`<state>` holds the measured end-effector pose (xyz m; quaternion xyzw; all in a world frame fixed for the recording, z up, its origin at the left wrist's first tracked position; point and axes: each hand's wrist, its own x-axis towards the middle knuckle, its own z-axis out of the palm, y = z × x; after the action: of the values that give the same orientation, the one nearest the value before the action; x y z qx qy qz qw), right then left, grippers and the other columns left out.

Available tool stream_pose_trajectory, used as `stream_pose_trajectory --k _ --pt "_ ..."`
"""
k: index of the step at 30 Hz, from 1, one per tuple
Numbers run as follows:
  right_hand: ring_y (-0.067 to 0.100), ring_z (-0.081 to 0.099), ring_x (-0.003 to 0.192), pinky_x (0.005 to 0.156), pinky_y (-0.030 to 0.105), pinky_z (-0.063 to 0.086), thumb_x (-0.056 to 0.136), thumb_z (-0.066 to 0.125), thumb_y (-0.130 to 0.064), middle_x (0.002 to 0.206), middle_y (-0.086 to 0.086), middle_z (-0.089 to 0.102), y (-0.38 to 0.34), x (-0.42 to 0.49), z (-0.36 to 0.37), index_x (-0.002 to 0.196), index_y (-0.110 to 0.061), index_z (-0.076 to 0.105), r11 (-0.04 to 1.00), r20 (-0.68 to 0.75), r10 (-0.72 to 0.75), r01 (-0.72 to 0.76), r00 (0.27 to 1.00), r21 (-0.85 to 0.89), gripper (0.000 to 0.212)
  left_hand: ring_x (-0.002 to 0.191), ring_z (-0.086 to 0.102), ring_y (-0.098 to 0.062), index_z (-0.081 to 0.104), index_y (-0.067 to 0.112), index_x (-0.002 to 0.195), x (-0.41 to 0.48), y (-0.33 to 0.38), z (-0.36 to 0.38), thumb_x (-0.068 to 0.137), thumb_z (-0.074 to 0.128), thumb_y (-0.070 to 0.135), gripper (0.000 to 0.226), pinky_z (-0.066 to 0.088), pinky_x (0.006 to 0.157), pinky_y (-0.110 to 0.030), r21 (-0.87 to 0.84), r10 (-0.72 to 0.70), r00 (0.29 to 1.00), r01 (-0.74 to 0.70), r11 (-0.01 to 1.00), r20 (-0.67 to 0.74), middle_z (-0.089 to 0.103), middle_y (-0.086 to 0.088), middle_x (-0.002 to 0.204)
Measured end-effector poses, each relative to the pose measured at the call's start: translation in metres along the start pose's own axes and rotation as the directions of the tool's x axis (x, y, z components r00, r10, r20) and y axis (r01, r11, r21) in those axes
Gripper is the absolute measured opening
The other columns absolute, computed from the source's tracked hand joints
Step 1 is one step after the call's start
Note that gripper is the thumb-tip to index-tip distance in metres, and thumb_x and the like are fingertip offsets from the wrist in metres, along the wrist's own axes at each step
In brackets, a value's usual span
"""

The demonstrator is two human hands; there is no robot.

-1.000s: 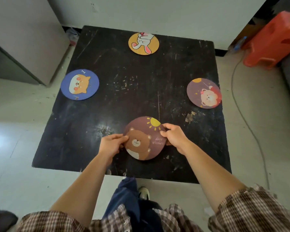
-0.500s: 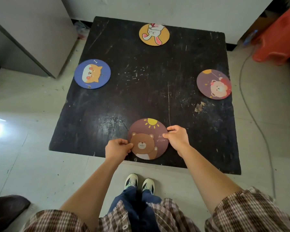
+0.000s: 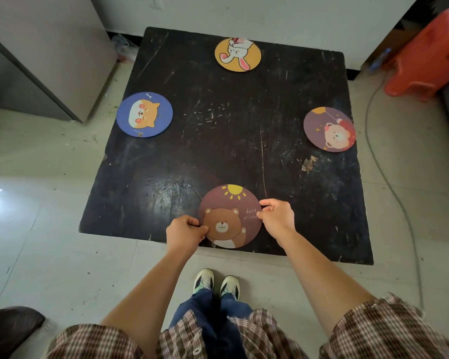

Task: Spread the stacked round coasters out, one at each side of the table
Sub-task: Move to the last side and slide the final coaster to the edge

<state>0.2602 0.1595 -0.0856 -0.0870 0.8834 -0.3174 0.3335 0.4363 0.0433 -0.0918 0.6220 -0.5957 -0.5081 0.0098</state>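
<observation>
A scuffed black table (image 3: 244, 151) sits low on the pale floor, a red stool (image 3: 425, 55) off by the wall. Four round coasters lie on it, one at each side: the rabbit coaster (image 3: 237, 55) far, the dog coaster (image 3: 144, 114) left, the lion coaster (image 3: 329, 129) right, the bear coaster (image 3: 230, 216) at the near edge. The left hand (image 3: 186, 233) pinches the bear coaster's left rim; the right hand (image 3: 278, 218) pinches its right rim.

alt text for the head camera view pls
Both hands, left hand and right hand, pinch the edges of a bear coaster at the near side of a black table. Rabbit coaster, dog coaster and lion coaster lie at the other sides.
</observation>
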Motion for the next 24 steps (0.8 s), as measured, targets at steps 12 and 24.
stream_pose_trajectory --k 12,24 --pt "0.023 0.062 0.098 0.083 0.032 0.05 0.083 0.065 -0.006 0.112 0.011 0.067 0.0 -0.008 0.002 0.118 -0.011 0.061 1.0 -0.029 -0.008 0.007 1.0 -0.013 0.036 0.068 0.069 -0.022 0.063 0.01 0.078 0.0 -0.001 0.001 0.073 0.077 0.015 0.016 0.057 0.075 -0.04 0.132 0.063 0.998 -0.06 0.989 -0.013 0.069 -0.006 0.064" --pt "0.019 0.059 0.101 0.082 0.029 0.045 0.082 0.067 -0.013 0.117 0.008 0.065 -0.012 -0.027 -0.01 0.119 -0.011 0.062 1.0 -0.029 -0.005 0.005 1.0 0.031 0.037 0.1 0.053 -0.026 0.056 0.015 0.105 -0.003 0.002 -0.008 0.082 0.068 0.026 0.028 0.048 0.08 -0.038 0.456 0.222 0.975 -0.212 0.864 0.032 0.057 -0.01 0.112"
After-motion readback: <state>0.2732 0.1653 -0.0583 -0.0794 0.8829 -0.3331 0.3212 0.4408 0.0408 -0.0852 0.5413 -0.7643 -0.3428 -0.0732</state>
